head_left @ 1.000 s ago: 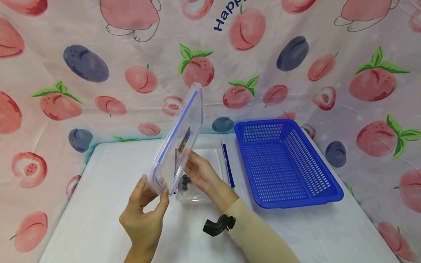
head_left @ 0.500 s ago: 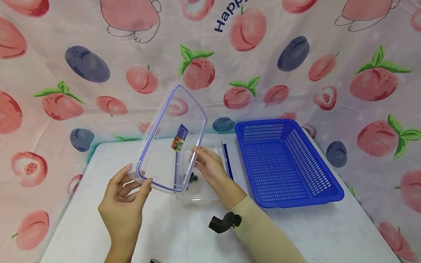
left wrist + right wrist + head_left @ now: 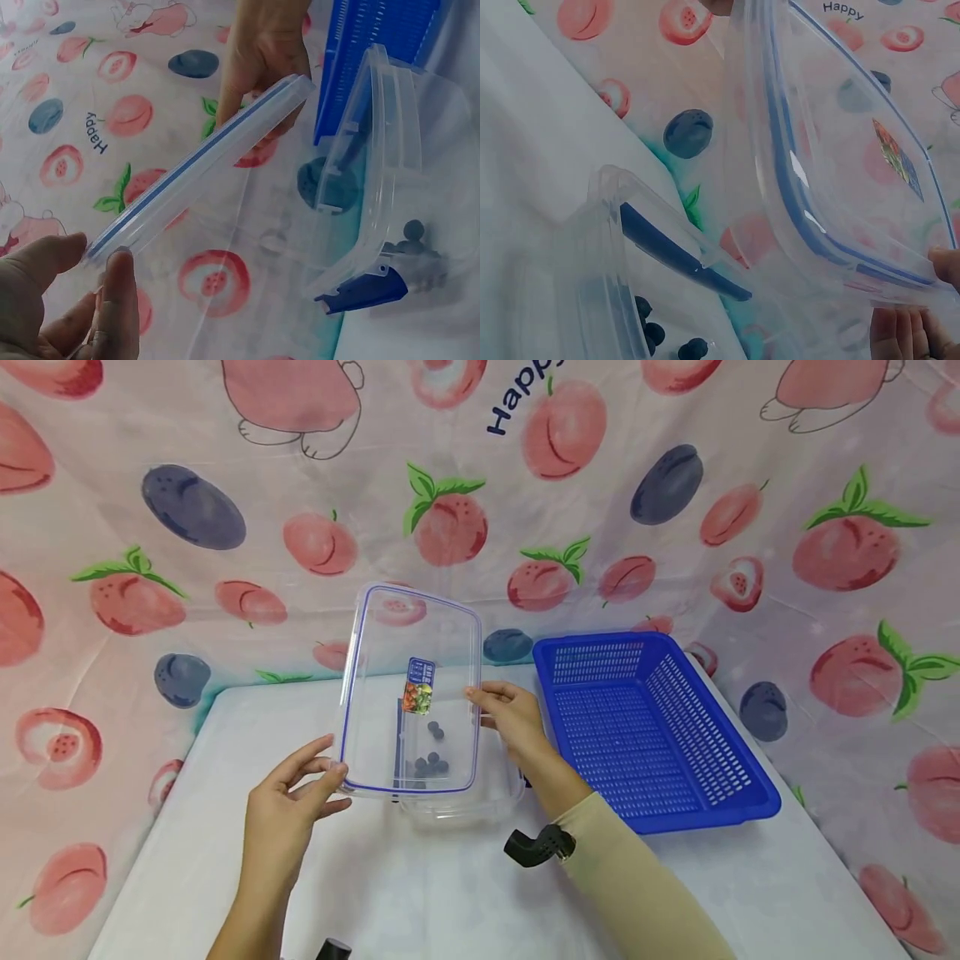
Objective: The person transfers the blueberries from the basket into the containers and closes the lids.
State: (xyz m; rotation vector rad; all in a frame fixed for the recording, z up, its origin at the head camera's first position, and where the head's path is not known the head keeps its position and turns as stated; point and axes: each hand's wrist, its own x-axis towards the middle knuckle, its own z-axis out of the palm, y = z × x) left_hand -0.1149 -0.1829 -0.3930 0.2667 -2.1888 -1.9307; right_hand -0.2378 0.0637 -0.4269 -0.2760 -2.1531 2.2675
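A clear plastic lid [image 3: 450, 631] with a blue seal and a small printed label hangs tilted over a clear food container [image 3: 457, 812]. My left hand [image 3: 288, 806] pinches its lower left corner between thumb and fingers. On the opposite edge, my right hand [image 3: 517, 718] holds it, thumb on the near face and fingers behind. Several dark round berries, like blueberries [image 3: 432, 766], show through the lid, lying inside the container. In the left wrist view the lid [image 3: 195, 161] appears nearly edge-on, apart from the container [image 3: 379, 172]. A blue side latch [image 3: 679, 255] of the container hangs open.
A blue perforated plastic basket [image 3: 637, 743] stands to the right of the container, close to my right forearm. Everything rests on a white-covered table [image 3: 420, 893]. Behind it hangs a fruit-printed cloth [image 3: 465, 435].
The lid has turned from nearly edge-on to facing me, and its top has come lower. My right hand has moved right and slightly up with its edge; my left hand has shifted left.
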